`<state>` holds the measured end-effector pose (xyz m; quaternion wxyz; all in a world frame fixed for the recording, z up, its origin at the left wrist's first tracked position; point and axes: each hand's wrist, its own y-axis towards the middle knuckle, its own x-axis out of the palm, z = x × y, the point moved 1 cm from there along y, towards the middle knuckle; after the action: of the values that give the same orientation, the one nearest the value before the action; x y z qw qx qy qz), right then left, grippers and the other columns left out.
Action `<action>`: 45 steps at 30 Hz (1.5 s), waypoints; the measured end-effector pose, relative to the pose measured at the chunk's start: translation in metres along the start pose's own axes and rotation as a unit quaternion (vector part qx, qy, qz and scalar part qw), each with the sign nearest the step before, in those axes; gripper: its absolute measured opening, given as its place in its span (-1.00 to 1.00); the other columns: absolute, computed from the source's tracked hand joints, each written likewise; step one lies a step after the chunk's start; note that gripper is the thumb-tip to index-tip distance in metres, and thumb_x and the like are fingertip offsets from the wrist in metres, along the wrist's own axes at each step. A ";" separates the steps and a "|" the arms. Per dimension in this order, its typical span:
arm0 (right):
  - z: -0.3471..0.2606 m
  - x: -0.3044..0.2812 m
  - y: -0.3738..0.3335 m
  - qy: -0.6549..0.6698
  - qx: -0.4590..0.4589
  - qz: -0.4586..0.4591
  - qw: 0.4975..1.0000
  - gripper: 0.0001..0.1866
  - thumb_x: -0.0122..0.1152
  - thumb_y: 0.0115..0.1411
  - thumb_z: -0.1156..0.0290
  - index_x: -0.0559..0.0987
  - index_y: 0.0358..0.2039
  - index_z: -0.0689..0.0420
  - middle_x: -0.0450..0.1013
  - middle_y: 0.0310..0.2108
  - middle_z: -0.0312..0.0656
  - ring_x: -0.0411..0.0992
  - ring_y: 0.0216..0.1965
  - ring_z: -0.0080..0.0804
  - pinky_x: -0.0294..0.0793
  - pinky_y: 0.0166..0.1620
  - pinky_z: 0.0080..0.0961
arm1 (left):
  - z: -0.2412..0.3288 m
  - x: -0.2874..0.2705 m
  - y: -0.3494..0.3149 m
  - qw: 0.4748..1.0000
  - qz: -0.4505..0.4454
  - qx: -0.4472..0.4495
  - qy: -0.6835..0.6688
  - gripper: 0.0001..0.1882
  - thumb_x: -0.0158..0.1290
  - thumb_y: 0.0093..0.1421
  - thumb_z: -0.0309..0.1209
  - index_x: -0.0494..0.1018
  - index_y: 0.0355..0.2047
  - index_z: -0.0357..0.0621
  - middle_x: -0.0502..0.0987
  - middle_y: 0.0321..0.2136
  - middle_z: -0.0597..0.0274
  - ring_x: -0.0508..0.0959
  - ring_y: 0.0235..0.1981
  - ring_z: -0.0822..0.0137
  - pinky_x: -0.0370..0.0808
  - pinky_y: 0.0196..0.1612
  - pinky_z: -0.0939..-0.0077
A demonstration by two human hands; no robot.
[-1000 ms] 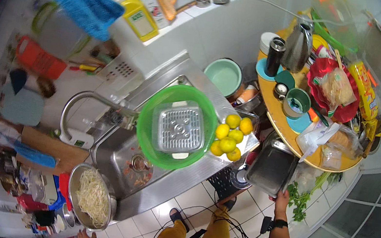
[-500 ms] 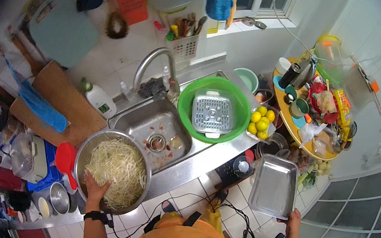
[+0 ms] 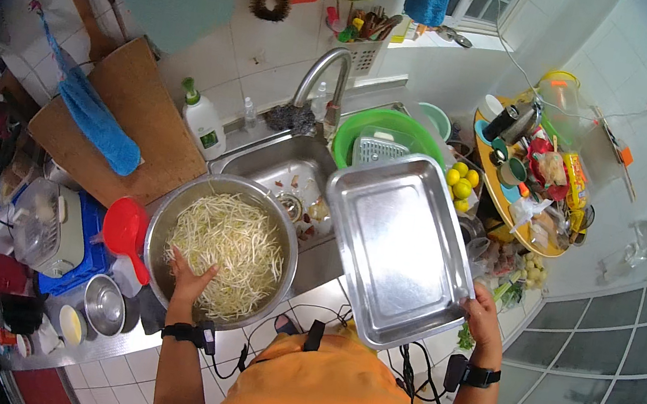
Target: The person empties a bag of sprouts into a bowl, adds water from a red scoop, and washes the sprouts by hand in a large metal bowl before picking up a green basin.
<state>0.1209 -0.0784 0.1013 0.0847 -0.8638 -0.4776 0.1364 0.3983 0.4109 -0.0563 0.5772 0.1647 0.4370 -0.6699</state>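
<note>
A big round metal bowl (image 3: 221, 249) sits on the counter just left of the sink (image 3: 285, 175). It is full of pale bean sprouts (image 3: 229, 242). The left hand (image 3: 189, 281) lies in the bowl with its fingers spread flat on the sprouts. It is not gripping anything.

The right hand (image 3: 482, 314) holds a shiny metal tray (image 3: 396, 246) by its near right corner, with the fingers curled over the rim. The tray is tilted and held up in the air, right beside the bowl. It covers part of the sink.

Behind the tray sits a green tub (image 3: 389, 128) with a white basket inside. Some yellow lemons (image 3: 461, 187) lie just right of it. A curved tap (image 3: 321, 76) stands over the sink.

A red scoop (image 3: 125, 229) lies just left of the bowl. Further left is a wooden board (image 3: 121, 126) with a blue cloth (image 3: 97, 122) on it. A white soap bottle (image 3: 203, 121) stands by the wall. On the right, well apart, is a round yellow table (image 3: 507, 204) packed with cups and bags.
</note>
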 end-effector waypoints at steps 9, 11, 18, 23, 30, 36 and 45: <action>-0.005 -0.002 -0.004 0.115 0.066 -0.023 0.991 -0.80 0.04 -0.01 0.47 0.49 -0.33 0.21 0.40 -0.44 -0.38 0.30 -0.38 -0.62 0.24 -0.25 -0.69 | -0.015 0.006 0.011 0.999 0.016 0.045 0.020 0.24 0.24 -0.17 0.01 -0.40 0.21 -0.30 -0.27 0.20 -0.31 -0.27 0.25 -0.11 -0.22 0.25 0.21; 0.028 -0.044 -0.017 0.151 0.099 0.090 0.979 -0.79 0.03 -0.01 0.48 0.48 -0.32 0.24 0.41 -0.44 -0.32 0.33 -0.38 -0.57 0.24 -0.21 -0.69 | -0.025 0.007 0.014 0.998 0.006 0.055 0.023 0.22 0.22 -0.16 0.02 -0.36 0.20 -0.34 -0.25 0.22 -0.25 -0.27 0.26 -0.06 -0.24 0.26 0.23; 0.089 -0.145 -0.019 0.108 0.250 0.138 0.952 -0.84 -0.11 0.03 0.50 0.37 -0.37 0.28 0.40 -0.57 -0.15 0.41 -0.68 -0.30 0.50 -0.61 -0.40 | 0.010 -0.009 -0.005 0.993 -0.032 0.044 0.101 0.03 0.15 -0.09 -0.09 -0.17 0.17 -0.44 -0.07 0.18 -0.29 -0.10 0.23 -0.07 -0.13 0.25 0.27; 0.214 -0.197 0.083 0.150 0.257 0.206 0.932 -0.86 -0.12 0.06 0.47 0.34 -0.40 0.27 0.38 -0.56 -0.04 0.43 -0.68 -0.21 0.53 -0.59 -0.33 | 0.002 -0.019 -0.005 0.980 0.027 -0.014 0.198 -0.26 0.10 -0.04 -0.16 0.15 0.10 -0.30 0.16 0.08 -0.27 0.13 0.12 -0.16 0.03 0.19 0.19; 0.377 -0.223 0.280 0.234 0.278 0.313 0.877 -0.84 -0.13 0.06 0.57 0.29 -0.30 0.29 0.38 -0.55 0.00 0.38 -0.72 -0.23 0.40 -0.72 -0.34 | 0.077 0.022 -0.081 0.922 0.244 -0.036 0.297 -0.37 0.05 0.00 -0.16 0.24 -0.05 -0.43 0.21 -0.02 -0.36 0.19 0.02 -0.21 0.12 0.06 0.07; 0.537 -0.257 0.393 0.343 0.239 0.368 0.831 -0.89 0.01 0.07 0.44 0.33 -0.38 0.13 0.39 -0.63 -0.10 0.35 -0.74 -0.27 0.31 -0.72 -0.40 | 0.136 0.068 -0.113 0.886 0.244 -0.121 0.375 -0.37 0.00 0.00 -0.09 0.27 -0.07 -0.40 0.24 -0.05 -0.35 0.23 -0.03 -0.22 0.17 -0.03 0.04; 0.546 -0.260 0.390 0.358 0.363 0.385 0.769 -0.83 -0.05 0.14 0.35 0.38 -0.28 0.10 0.41 -0.44 -0.09 0.43 -0.46 -0.23 0.47 -0.47 -0.35 | 0.150 0.081 -0.143 0.850 0.240 -0.186 0.429 -0.34 -0.08 0.01 0.03 0.30 -0.10 -0.34 0.28 -0.10 -0.34 0.29 -0.11 -0.24 0.24 -0.17 -0.01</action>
<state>0.1287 -0.4969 -0.4842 0.4973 -0.8664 0.0448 0.0013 0.2867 0.2370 0.0264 0.4949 0.4255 0.7044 -0.2790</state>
